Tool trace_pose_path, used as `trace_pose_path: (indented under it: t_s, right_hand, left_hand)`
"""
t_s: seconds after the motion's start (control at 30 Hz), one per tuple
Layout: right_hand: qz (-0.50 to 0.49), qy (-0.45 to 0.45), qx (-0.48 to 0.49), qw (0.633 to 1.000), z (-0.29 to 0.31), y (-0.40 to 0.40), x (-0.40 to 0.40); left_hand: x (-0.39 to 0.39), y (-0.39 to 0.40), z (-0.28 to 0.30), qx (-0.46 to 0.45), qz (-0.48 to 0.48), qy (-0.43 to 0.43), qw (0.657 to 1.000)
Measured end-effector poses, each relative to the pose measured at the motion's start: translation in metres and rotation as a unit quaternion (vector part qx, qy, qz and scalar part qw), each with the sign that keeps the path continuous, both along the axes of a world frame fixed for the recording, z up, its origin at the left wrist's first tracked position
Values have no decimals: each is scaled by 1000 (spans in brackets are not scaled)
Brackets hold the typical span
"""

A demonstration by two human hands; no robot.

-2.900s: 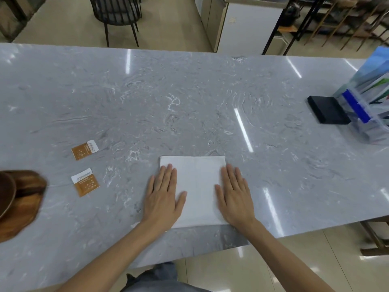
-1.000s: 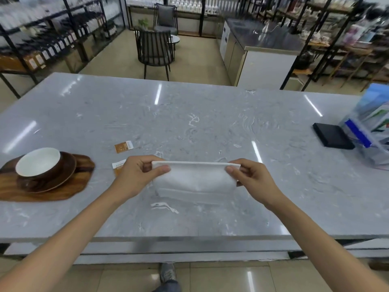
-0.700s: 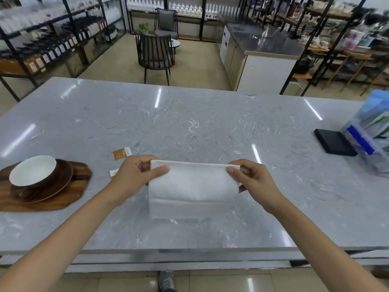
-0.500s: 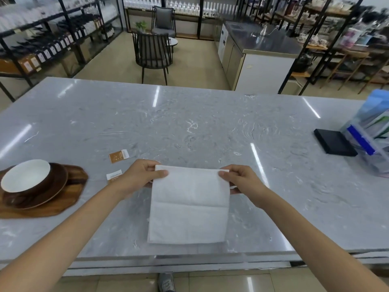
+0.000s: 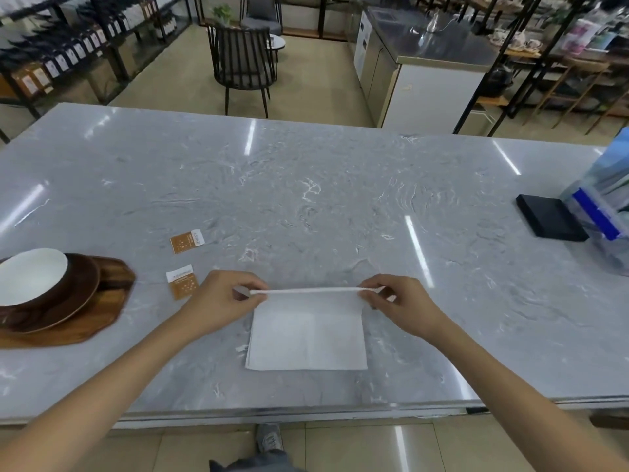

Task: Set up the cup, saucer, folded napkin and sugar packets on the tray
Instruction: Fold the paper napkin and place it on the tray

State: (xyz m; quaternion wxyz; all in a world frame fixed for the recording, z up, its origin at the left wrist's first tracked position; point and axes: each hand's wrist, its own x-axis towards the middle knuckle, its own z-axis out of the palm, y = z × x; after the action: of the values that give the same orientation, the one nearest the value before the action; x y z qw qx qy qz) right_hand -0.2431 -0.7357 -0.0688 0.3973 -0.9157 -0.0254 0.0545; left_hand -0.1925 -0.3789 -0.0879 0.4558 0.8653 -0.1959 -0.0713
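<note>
Near the counter's (image 5: pixel 340 185) front edge, both hands pinched the napkin's (image 5: pixel 306 332) far edge, left hand (image 5: pixel 221 301) and right hand (image 5: pixel 401 304) at opposite corners, fingers pressed together; its near part lay flat.

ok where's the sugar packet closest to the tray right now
In the head view it lies flat on the table, left of centre: the sugar packet sits between the wooden tray and the left hand.
</note>
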Motion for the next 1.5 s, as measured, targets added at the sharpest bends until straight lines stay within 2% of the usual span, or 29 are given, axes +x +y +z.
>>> trace_pose_path:
  t_s: [0.27, 0.53, 0.97, 1.1, 1.17, 1.27, 1.37, 1.5]
  right_hand:
    - [7, -65, -14, 998, -28, 8, -68]
    - [37, -128, -58, 989, -63, 17, -98]
    - [-3, -121, -74, 990, -76, 20, -114]
    - [-45, -187, -147, 970, -66, 46, -100]
    - [-30, -209, -166, 963, -64, 69, -86]
    - [7, -143, -211, 967, -73, 95, -67]
    - [5, -56, -260, 964, -93, 89, -60]
    - [15, -39, -281, 959, -103, 76, -59]
  left_hand:
    - [-61, 10, -25, 20, -30, -97, 995]
    - [-93, 17, -54, 77, -43, -97, 991]
    - [-110, 9, -61, 98, 20, -141, 985]
    - [-95, -18, -47, 107, 57, -201, 972]
    - [-81, -39, -41, 139, 41, -194, 970]
    - [-61, -63, -45, 238, -16, -144, 960]
    - [-56, -62, -66, 351, -47, -114, 928]
    - [-59, -53, -80, 375, -53, -107, 919]
